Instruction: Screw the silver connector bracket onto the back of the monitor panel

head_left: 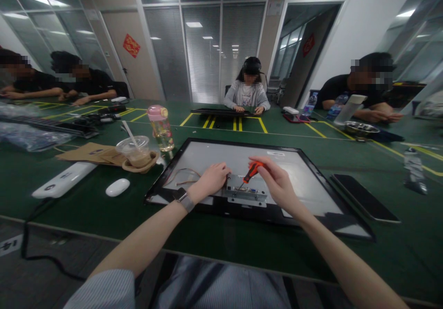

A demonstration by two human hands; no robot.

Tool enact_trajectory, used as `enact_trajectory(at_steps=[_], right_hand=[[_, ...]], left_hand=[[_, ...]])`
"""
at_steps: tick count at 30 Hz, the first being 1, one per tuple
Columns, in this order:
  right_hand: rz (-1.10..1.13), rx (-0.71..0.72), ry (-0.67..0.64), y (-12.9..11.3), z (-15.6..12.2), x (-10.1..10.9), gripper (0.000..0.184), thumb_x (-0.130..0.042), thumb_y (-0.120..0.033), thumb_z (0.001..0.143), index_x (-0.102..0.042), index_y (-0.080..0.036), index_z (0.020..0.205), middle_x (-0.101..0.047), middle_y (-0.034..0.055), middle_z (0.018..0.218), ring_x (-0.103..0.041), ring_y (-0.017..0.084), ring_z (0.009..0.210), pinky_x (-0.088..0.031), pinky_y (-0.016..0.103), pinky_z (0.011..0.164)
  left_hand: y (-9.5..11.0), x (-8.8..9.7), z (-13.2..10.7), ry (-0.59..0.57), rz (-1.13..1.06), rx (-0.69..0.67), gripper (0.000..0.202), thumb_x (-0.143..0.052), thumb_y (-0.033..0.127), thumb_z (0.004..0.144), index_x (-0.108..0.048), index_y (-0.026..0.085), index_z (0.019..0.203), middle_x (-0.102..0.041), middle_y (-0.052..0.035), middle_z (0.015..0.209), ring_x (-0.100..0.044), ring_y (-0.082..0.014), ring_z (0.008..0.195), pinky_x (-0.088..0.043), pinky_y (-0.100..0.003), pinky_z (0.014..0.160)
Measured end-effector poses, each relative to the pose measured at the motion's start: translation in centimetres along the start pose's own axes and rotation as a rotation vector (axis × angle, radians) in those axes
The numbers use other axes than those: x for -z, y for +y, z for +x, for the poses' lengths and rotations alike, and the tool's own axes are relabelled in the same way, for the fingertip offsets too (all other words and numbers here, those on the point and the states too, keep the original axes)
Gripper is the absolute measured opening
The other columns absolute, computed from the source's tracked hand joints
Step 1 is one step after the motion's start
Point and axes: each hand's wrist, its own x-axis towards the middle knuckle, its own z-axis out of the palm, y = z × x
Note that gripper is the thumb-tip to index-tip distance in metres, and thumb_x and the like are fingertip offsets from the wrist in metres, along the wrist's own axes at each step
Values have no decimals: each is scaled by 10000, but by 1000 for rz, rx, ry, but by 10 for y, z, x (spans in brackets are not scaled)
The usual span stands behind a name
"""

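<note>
In my right hand (277, 180) is a screwdriver (253, 172) with an orange and black handle, its thin shaft slanting down to the left. The tip points at the connector row of a metal bracket (246, 199). My left hand (215, 178), with a watch on its wrist, has its fingers curled at the bracket's left edge; some fingertips are hidden. The bracket sits at the near side of a flat display panel (294, 167) with a black frame and a pale back. Thin wires (187, 176) lie on the panel left of my left hand.
Left of the panel are a pink-lidded bottle (161, 129), a plastic cup (135, 150) in a cardboard holder, a white mouse-shaped case (117, 187) and a white elongated device (64, 180). A black phone-like slab (365, 197) lies right. Several people sit around the green table (114, 216).
</note>
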Motion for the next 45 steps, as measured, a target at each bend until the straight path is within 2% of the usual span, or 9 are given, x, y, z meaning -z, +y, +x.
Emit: enact_trajectory(at_steps=[5,11,18,25,28,32,36,40,45], right_hand=[[56,-5,-13,0,0,1,258,-462,-333,1055,-630,-290,1246,-716,60,1098,-680,221,1043,-528,444,977],[65,15,40,2,2,3,136,-673,-355,939,-751,-277,1018,-666,61,1031,-655,227,994,-574,383,840],[55,-19,2,-1,-2,1,265,-517,-318,1027,-680,-295,1236,-721,68,1101,-685,228,1061,-559,427,947],[45,20,94,2,1,-3,132,-697,-292,909,-760,-293,1025,-636,51,977,-653,213,931,-584,380,818],[28,-1,162,7,-1,-5,212,-638,-280,947,-724,-296,1141,-665,60,1046,-663,214,994,-578,389,874],[86,-27,86,6,-5,-4,323,-530,-289,1012,-626,-305,1321,-703,74,1177,-672,223,1105,-550,430,984],[118,-10,14,1,-3,-4,222,-618,-318,969,-724,-295,1162,-692,80,1170,-655,238,1112,-567,414,931],[143,-17,63,3,0,-5,125,-721,-332,893,-765,-277,997,-683,55,977,-669,219,945,-600,376,795],[102,-42,28,3,-2,-3,276,-588,-349,987,-697,-298,1235,-741,67,1084,-706,227,1019,-590,435,925]], left_hand=[[1,1,0,-13,-7,2,331,-406,141,1000,-646,195,1221,-610,-93,1111,-615,-232,1008,-485,-365,907],[3,3,0,-21,1,12,327,-421,117,982,-651,192,1202,-609,-89,1111,-612,-225,1012,-481,-350,910],[1,1,0,-6,3,0,316,-420,131,991,-653,199,1192,-610,-85,1094,-619,-233,1000,-486,-367,900],[0,1,-1,-1,7,-8,311,-420,120,988,-647,190,1189,-612,-90,1110,-617,-227,1002,-482,-359,900],[1,0,0,-9,5,1,326,-415,122,993,-645,190,1213,-613,-99,1128,-615,-234,1009,-482,-376,910],[0,-1,0,1,-7,1,329,-414,122,995,-646,185,1221,-615,-103,1132,-614,-237,1031,-480,-377,923],[0,0,-1,-4,-6,-10,312,-414,126,998,-651,182,1192,-611,-94,1106,-613,-228,1014,-486,-359,905],[1,2,-1,-14,2,-7,304,-426,110,984,-649,181,1177,-605,-95,1105,-609,-225,996,-491,-357,894],[2,2,0,-13,-1,3,308,-416,129,994,-653,190,1181,-604,-94,1093,-613,-230,985,-489,-368,898]])
